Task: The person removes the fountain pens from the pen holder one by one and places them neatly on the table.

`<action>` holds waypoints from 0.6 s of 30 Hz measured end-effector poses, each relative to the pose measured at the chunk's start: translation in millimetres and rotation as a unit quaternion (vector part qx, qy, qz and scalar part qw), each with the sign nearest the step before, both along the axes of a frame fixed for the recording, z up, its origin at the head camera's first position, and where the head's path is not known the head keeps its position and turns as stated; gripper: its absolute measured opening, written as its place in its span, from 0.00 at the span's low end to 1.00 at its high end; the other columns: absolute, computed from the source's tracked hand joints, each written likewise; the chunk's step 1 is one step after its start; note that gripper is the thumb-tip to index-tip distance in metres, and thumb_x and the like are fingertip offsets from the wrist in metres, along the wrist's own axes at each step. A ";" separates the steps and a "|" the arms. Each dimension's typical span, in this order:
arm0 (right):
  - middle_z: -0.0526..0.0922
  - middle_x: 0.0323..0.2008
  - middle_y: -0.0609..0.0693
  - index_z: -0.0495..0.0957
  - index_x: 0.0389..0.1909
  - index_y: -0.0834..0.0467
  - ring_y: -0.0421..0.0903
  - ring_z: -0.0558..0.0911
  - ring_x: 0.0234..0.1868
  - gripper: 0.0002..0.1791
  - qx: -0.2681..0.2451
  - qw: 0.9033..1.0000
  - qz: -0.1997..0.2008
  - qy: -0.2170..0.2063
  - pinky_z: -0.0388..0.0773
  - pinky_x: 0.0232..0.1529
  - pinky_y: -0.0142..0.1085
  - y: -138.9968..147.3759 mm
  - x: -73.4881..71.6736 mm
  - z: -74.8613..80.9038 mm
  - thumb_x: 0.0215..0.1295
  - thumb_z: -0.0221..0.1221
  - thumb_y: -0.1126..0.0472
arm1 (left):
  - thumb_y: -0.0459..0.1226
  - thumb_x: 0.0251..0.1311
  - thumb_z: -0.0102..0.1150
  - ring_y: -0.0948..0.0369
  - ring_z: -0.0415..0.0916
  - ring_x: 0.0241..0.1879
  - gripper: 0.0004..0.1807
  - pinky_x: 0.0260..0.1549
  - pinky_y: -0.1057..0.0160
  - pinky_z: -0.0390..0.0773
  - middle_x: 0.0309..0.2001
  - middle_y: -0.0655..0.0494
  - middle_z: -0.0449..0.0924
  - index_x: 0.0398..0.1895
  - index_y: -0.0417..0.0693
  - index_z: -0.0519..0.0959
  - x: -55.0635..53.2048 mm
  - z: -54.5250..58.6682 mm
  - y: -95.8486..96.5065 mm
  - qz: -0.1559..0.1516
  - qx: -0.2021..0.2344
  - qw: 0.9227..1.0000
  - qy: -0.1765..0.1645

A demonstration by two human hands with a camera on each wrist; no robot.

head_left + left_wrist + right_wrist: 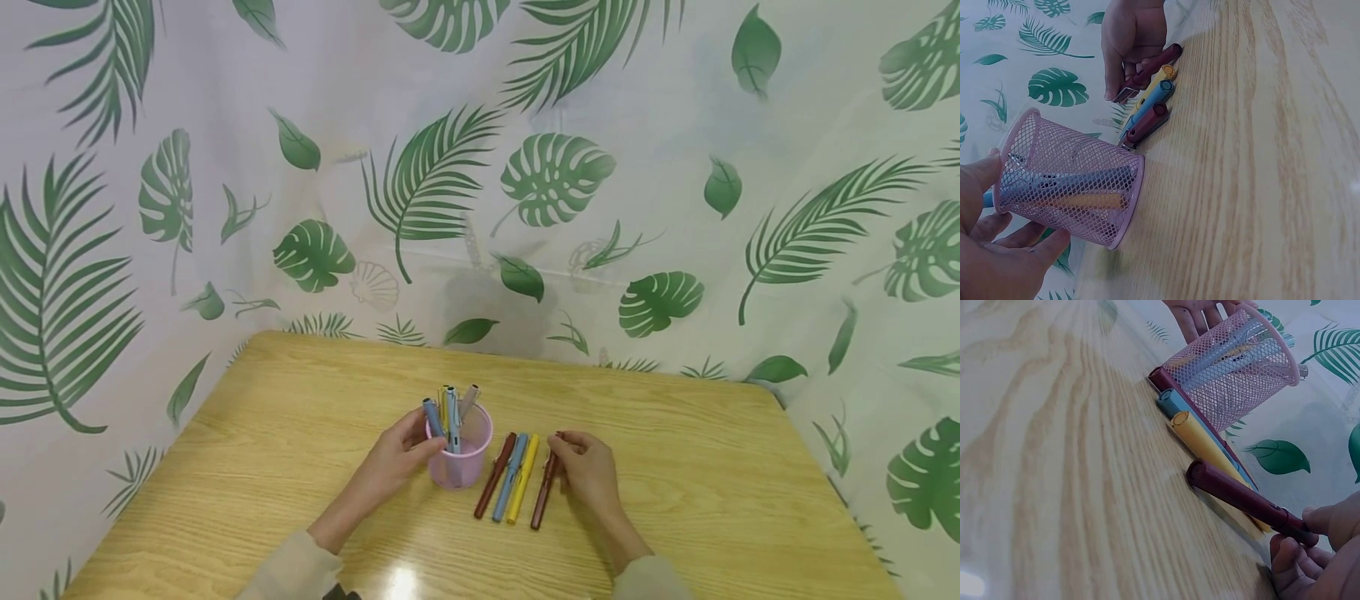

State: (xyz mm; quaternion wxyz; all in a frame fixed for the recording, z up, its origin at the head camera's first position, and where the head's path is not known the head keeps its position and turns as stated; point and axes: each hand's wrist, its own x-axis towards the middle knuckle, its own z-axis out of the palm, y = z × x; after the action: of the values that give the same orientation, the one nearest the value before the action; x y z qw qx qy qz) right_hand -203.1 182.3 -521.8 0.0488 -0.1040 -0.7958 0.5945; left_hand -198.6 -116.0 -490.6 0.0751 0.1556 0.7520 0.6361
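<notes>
My left hand (396, 457) grips the pink mesh pen cup (471, 468) by its left side, thumb near the rim. Inside stand several pens, among them a light blue pen (452, 412), a darker blue one (432, 415) and a grey one (469, 400). My right hand (594, 473) pinches the upper end of a dark red pen (542, 496); in the right wrist view the finger and thumb sit at its clip end. Left of that pen lie a yellow pen (522, 483), a blue pen (509, 482) and another dark red pen (494, 478), side by side.
The wood-grain table (300, 433) carries the cup and pens. Behind it hangs a white cloth (660, 225) printed with green leaves, which also runs along both sides. Light glares off the table near its front.
</notes>
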 end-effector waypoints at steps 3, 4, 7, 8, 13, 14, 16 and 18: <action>0.86 0.33 0.59 0.77 0.57 0.76 0.40 0.75 0.16 0.21 0.004 1.000 -0.003 -0.006 0.74 0.14 0.29 -2.4 -0.6 0.4 0.74 0.63 0.62 | 0.38 0.75 0.59 0.42 0.72 0.66 0.35 0.65 0.45 0.74 0.66 0.34 0.74 0.78 0.34 0.59 -0.5 -0.3 -0.1 -0.002 0.003 1.000 -0.001; 0.86 0.34 0.59 0.76 0.57 0.76 0.40 0.75 0.16 0.21 0.003 1.000 -0.004 -0.007 0.74 0.14 0.29 -3.0 -0.9 0.4 0.74 0.63 0.62 | 0.38 0.75 0.59 0.42 0.73 0.66 0.35 0.65 0.45 0.74 0.66 0.34 0.74 0.78 0.34 0.59 -0.6 -0.4 -0.2 -0.002 0.003 1.000 -0.001; 0.86 0.35 0.60 0.76 0.57 0.76 0.40 0.76 0.16 0.22 0.008 1.000 -0.006 -0.015 0.75 0.14 0.29 -4.6 -2.0 -0.4 0.73 0.63 0.62 | 0.38 0.75 0.59 0.42 0.73 0.66 0.35 0.65 0.46 0.74 0.65 0.34 0.74 0.78 0.34 0.59 -0.7 -0.4 -0.4 -0.004 0.004 1.000 0.000; 0.86 0.35 0.60 0.76 0.57 0.76 0.40 0.76 0.16 0.22 0.009 1.000 -0.006 -0.016 0.75 0.14 0.29 -5.0 -2.2 -0.7 0.73 0.63 0.62 | 0.38 0.75 0.59 0.42 0.73 0.65 0.35 0.65 0.46 0.74 0.65 0.35 0.75 0.78 0.34 0.59 -0.8 -0.4 -0.4 -0.004 0.004 1.000 0.000; 0.86 0.32 0.59 0.77 0.57 0.75 0.41 0.78 0.16 0.21 0.016 1.000 -0.006 -0.015 0.77 0.15 0.30 -6.3 -2.7 -1.4 0.72 0.64 0.62 | 0.38 0.75 0.59 0.42 0.74 0.64 0.35 0.64 0.46 0.75 0.63 0.36 0.76 0.78 0.34 0.60 -1.1 -0.4 0.1 0.003 -0.003 1.000 0.004; 0.86 0.31 0.59 0.77 0.56 0.75 0.41 0.78 0.16 0.21 0.018 1.000 -0.004 -0.013 0.77 0.15 0.31 -6.3 -2.7 -1.5 0.73 0.64 0.62 | 0.38 0.75 0.60 0.42 0.74 0.64 0.35 0.63 0.46 0.76 0.63 0.36 0.77 0.78 0.34 0.60 -1.0 -0.4 0.1 0.005 -0.005 1.000 0.005; 0.86 0.30 0.58 0.78 0.55 0.74 0.42 0.78 0.16 0.20 0.024 1.000 -0.003 -0.014 0.78 0.15 0.31 -6.7 -2.8 -1.2 0.73 0.63 0.62 | 0.38 0.75 0.59 0.43 0.74 0.64 0.34 0.63 0.47 0.76 0.62 0.37 0.77 0.78 0.34 0.60 -0.7 -0.3 0.1 0.007 -0.008 1.000 0.006; 0.85 0.29 0.57 0.78 0.55 0.74 0.42 0.78 0.16 0.19 0.028 0.999 -0.002 -0.015 0.78 0.16 0.31 -7.3 -3.0 -0.4 0.73 0.63 0.63 | 0.39 0.75 0.59 0.43 0.74 0.64 0.34 0.63 0.47 0.76 0.62 0.38 0.77 0.78 0.35 0.60 -0.3 -0.3 -0.1 0.006 -0.008 1.000 0.005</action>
State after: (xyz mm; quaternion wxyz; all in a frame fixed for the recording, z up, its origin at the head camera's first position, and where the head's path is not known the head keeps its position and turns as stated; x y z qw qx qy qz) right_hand -206.0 175.0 -522.2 0.0410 -0.1131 -0.8129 0.5699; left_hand -199.0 -116.1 -490.9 0.0687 0.1533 0.7584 0.6298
